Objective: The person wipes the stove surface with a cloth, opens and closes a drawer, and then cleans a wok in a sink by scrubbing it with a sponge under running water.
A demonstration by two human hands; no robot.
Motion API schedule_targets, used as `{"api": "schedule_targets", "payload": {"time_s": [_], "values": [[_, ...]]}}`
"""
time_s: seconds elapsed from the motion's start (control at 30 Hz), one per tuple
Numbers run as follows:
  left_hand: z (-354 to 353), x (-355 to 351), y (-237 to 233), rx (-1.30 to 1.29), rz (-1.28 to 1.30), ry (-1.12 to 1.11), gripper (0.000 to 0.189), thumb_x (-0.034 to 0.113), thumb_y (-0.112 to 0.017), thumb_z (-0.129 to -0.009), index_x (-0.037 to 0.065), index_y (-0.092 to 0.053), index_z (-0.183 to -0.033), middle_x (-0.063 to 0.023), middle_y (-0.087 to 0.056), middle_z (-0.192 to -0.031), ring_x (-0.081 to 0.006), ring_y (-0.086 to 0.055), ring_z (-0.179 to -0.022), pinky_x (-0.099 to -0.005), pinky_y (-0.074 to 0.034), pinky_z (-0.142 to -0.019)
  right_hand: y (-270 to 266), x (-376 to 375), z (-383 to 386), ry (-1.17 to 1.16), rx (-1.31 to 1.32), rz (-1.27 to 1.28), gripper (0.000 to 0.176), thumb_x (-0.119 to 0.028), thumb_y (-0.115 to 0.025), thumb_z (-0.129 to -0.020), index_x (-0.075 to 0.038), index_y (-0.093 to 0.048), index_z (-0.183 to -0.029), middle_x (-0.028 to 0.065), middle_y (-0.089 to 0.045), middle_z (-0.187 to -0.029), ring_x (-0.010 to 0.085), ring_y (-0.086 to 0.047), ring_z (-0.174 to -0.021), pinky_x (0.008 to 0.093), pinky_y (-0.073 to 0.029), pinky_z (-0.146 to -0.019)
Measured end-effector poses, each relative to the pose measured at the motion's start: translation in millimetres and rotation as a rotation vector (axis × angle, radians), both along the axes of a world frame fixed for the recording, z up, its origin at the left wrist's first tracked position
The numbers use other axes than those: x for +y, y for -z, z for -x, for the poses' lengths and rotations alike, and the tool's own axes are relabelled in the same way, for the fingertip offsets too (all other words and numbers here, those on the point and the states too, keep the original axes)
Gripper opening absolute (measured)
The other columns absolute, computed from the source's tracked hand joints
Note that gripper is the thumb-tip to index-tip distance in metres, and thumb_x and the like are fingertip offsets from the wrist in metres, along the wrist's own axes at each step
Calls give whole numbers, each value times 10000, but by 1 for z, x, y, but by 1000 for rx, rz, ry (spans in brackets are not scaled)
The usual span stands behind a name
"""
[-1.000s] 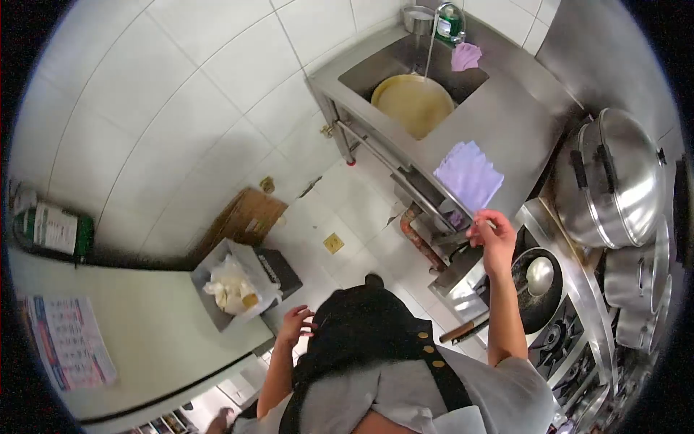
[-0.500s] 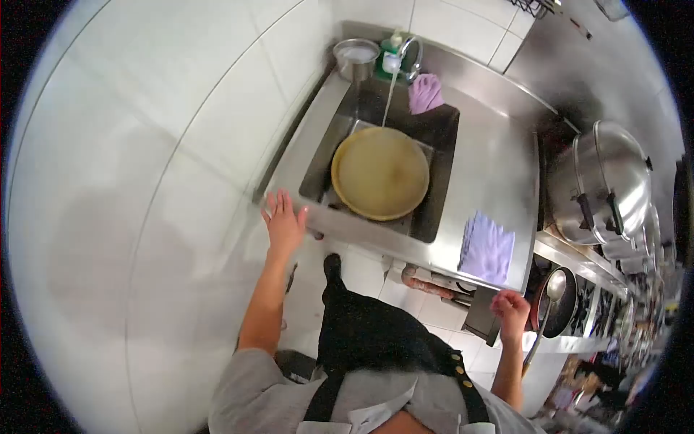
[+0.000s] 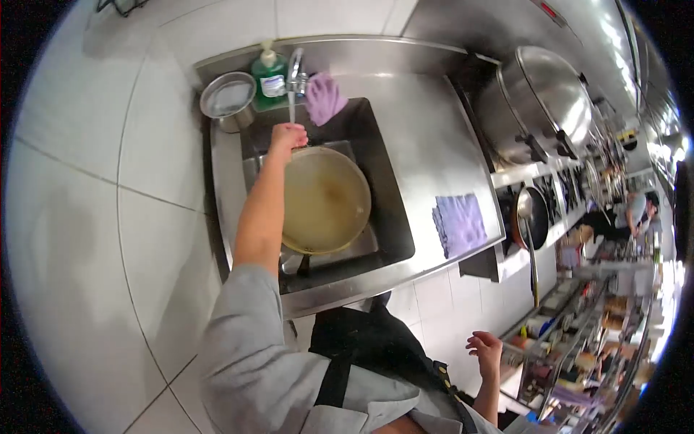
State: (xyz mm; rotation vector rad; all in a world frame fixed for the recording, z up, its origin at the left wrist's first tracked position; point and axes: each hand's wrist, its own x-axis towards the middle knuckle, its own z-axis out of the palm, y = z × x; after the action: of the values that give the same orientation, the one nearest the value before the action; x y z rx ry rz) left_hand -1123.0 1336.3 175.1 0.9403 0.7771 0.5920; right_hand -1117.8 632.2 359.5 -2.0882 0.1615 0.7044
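Observation:
My left hand (image 3: 288,137) is in the stream of water below the faucet (image 3: 295,71), at the far rim of a wide round pan (image 3: 325,199). Its fingers are curled together; whether they hold anything is hidden. Cloudy yellowish liquid fills the pan, which sits in the steel sink (image 3: 394,231). My right hand (image 3: 486,349) hangs in the air in front of the counter, empty, its fingers bent and apart. A folded purple cloth (image 3: 460,223) lies on the counter, and another purple cloth (image 3: 324,99) hangs beside the faucet.
A green soap bottle (image 3: 270,81) and a metal pot (image 3: 229,98) stand left of the faucet. Right of the counter are a large steel pot (image 3: 538,105) and a frying pan (image 3: 536,217) with a ladle (image 3: 525,205). Another person (image 3: 633,215) stands far right.
My left hand has moved from the sink's front edge up to the water stream, and its fingers have closed. My right hand has dropped lower, away from the counter. The view has turned right.

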Motion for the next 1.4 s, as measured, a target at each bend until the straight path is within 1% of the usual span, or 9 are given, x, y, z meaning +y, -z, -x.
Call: {"api": "schedule_targets", "payload": {"time_s": [0.17, 0.27, 0.33, 0.4, 0.5, 0.6, 1.1, 1.27, 1.4], "values": [[-30, 21, -11, 336, -194, 153, 112, 49, -631, -721, -39, -583, -770, -141, -595, -669, -222, -601, -569, -338, -512, -510, 47, -68, 53, 233, 136, 108, 161, -31, -545, -782, 42, -575, -922, 117, -620, -725, 178, -605, -558, 251, -458, -436], [1, -20, -10, 1083, -930, 312, 232, 204, -574, -720, 3, -647, -807, -175, -639, -807, -318, -623, -792, -382, -496, -683, 85, -106, 83, 234, 257, 142, 179, -23, -534, -769, 50, -569, -929, 123, -616, -730, 176, -599, -551, 250, -455, -447], [59, -43, 132, 1244, -1024, 805, 515, 174, -580, -743, 30, -453, -1220, -225, -510, -1157, -340, -605, -852, -408, -495, -693, 106, -105, 86, 228, 107, 193, 149, -18, -564, -710, 44, -608, -838, 115, -622, -682, 169, -593, -534, 262, -446, -442], [103, -138, 69, 1271, -12, 1251, 657, 246, -639, -744, 93, -344, -1310, -181, -388, -1298, -344, -537, -990, -466, -493, -662, 112, -60, 50, -160, -372, 495, 126, -95, -558, -759, -8, -638, -801, 149, -631, -723, 258, -617, -667, 344, -473, -639], [158, -219, 100, 1420, 177, 1186, 716, 449, -711, -648, 52, -475, -1196, -175, -542, -1060, -266, -569, -782, -421, -481, -585, 95, 58, -58, -307, -826, 355, 92, -122, -584, -780, -56, -622, -831, 142, -602, -739, 299, -587, -670, 378, -466, -639], [181, -239, 187, 1240, -134, 1067, 370, 362, -647, -722, 20, -610, -858, -117, -579, -718, -224, -541, -593, -382, -447, -540, 113, 142, -170, -520, -1146, 343, 452, -106, -607, -731, -108, -514, -1174, 217, -404, -1247, 393, -360, -1133, 450, -330, -930], [96, -220, -58, 1537, -497, 742, 400, 280, -527, -697, 5, -609, -975, -205, -597, -986, -340, -565, -945, -406, -451, -827, 178, 640, -301, -870, -1190, 160, 387, -295, -439, -821, -220, -498, -1196, 130, -393, -1301, 473, -317, -1165, 582, -268, -910], [58, -186, -115, 1499, -711, 590, 441, 366, -581, -697, 5, -610, -950, -227, -597, -936, -347, -567, -927, -415, -461, -794, 166, 620, -376, -1022, -925, 338, 340, -314, -442, -787, -121, -615, -1008, 136, -643, -828, 289, -560, -959, 458, -319, -943], [46, -151, -124, 1429, -805, 454, 493, 377, -597, -689, -17, -577, -984, -236, -553, -954, -374, -543, -914, -439, -446, -801, 157, 507, -413, -710, -1022, 600, 482, -346, -361, -865, -141, -331, -1300, 233, -389, -1274, 423, -391, -1144, 549, -233, -977]]}}
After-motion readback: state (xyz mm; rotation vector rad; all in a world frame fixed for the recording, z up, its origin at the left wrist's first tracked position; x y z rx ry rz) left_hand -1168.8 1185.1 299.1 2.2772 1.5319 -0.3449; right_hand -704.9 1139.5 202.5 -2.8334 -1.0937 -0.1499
